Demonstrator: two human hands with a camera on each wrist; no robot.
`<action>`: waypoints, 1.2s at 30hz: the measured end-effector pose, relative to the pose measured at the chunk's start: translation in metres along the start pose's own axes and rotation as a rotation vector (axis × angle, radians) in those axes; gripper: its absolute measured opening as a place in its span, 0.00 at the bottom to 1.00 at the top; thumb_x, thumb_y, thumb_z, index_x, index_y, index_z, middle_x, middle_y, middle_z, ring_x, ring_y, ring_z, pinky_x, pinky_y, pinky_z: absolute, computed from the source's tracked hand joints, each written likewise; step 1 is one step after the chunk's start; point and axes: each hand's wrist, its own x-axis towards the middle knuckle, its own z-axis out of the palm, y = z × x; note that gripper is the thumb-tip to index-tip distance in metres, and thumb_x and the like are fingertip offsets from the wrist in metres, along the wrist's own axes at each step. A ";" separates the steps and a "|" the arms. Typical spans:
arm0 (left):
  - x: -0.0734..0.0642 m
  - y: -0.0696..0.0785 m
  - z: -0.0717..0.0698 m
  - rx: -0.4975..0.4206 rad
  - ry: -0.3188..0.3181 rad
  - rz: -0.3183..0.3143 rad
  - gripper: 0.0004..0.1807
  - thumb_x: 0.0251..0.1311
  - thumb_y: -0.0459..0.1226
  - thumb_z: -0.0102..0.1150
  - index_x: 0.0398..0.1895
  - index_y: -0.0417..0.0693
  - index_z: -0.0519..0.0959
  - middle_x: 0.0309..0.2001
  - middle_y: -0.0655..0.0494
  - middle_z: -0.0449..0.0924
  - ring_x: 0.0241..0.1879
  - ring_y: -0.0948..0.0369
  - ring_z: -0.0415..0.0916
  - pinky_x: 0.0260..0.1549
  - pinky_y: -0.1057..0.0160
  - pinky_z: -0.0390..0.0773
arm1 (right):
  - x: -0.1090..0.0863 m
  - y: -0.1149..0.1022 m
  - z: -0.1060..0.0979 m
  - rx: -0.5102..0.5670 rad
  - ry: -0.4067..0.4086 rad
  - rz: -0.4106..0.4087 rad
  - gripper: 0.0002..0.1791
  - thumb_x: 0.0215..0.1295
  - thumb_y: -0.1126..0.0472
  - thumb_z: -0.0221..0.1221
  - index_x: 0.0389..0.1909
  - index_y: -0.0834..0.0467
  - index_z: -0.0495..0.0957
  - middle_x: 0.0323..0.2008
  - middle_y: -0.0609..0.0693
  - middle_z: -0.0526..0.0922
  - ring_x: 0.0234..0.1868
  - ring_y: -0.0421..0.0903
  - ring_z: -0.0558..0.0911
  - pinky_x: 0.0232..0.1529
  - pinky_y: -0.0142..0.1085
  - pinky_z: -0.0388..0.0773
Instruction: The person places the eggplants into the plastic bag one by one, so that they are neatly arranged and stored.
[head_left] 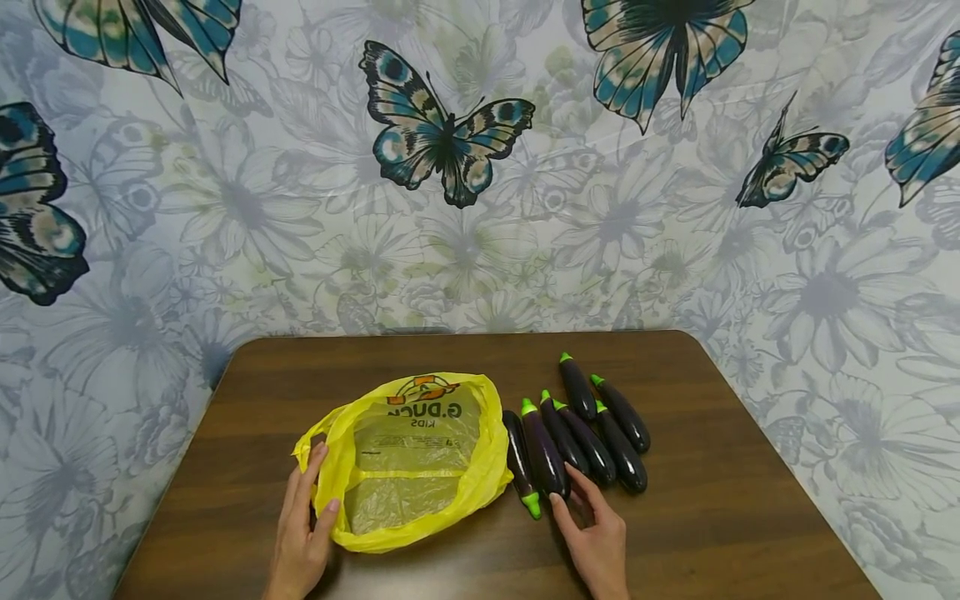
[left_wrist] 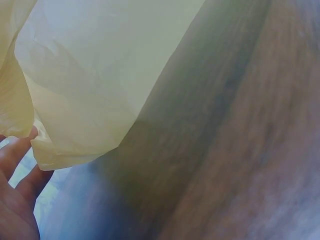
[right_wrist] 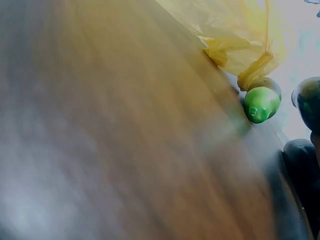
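A yellow plastic bag (head_left: pixel 450 521) lies on the table with its wide mouth open upward. It has dark lettering and an orange duck print. At its left edge my left hand (head_left: pixel 300 533) holds the rim between thumb and fingers; the left wrist view has the fingers against the thin yellow bag (left_wrist: pixel 100 90). My right hand (head_left: pixel 598 537) pinches the lower end of a glossy dark purple eggplant (head_left: pixel 543 450) with a bright green cap. Left of it, another eggplant (head_left: pixel 518 450) lies against the bag, its green cap toward me; this cap (right_wrist: pixel 262 104) shows in the right wrist view.
Several more eggplants (head_left: pixel 626 417) lie grouped right of the bag, green caps pointing away. Brown wood makes up the table (head_left: pixel 720 500), its far corners rounded. Behind it hangs a cloth (head_left: pixel 480 258) with butterflies and flowers.
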 end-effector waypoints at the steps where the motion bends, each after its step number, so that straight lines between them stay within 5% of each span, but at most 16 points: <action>1: 0.000 0.000 0.000 0.002 -0.002 -0.001 0.41 0.60 0.21 0.56 0.79 0.38 0.60 0.76 0.37 0.61 0.77 0.69 0.52 0.71 0.78 0.50 | 0.000 0.004 0.000 -0.013 0.001 -0.005 0.28 0.48 0.80 0.73 0.53 0.65 0.84 0.48 0.57 0.89 0.46 0.36 0.86 0.47 0.19 0.78; 7: 0.001 0.001 -0.001 0.011 -0.008 0.004 0.41 0.61 0.20 0.56 0.79 0.38 0.60 0.75 0.34 0.61 0.77 0.69 0.52 0.71 0.78 0.50 | 0.002 0.016 -0.005 -0.013 -0.020 -0.014 0.30 0.51 0.76 0.74 0.57 0.56 0.84 0.51 0.54 0.89 0.47 0.32 0.85 0.48 0.19 0.78; 19: -0.002 0.000 -0.001 0.028 -0.026 -0.041 0.40 0.63 0.21 0.55 0.80 0.40 0.58 0.76 0.34 0.60 0.77 0.72 0.50 0.71 0.79 0.49 | 0.019 -0.008 -0.014 0.107 -0.088 0.010 0.28 0.58 0.75 0.71 0.60 0.59 0.81 0.56 0.57 0.86 0.53 0.32 0.84 0.53 0.24 0.79; 30: 0.001 0.001 0.000 0.006 -0.003 0.019 0.41 0.61 0.20 0.55 0.79 0.38 0.59 0.75 0.34 0.60 0.77 0.70 0.51 0.71 0.79 0.50 | 0.031 -0.036 -0.009 0.189 -0.071 -0.117 0.30 0.53 0.79 0.71 0.59 0.64 0.81 0.54 0.63 0.86 0.51 0.34 0.84 0.52 0.24 0.80; 36: -0.002 0.001 0.000 0.016 -0.015 -0.012 0.41 0.62 0.21 0.55 0.80 0.39 0.58 0.75 0.33 0.60 0.77 0.71 0.50 0.71 0.79 0.49 | 0.034 -0.045 -0.003 0.231 -0.095 -0.154 0.29 0.53 0.80 0.70 0.59 0.66 0.81 0.53 0.64 0.86 0.51 0.36 0.85 0.52 0.25 0.80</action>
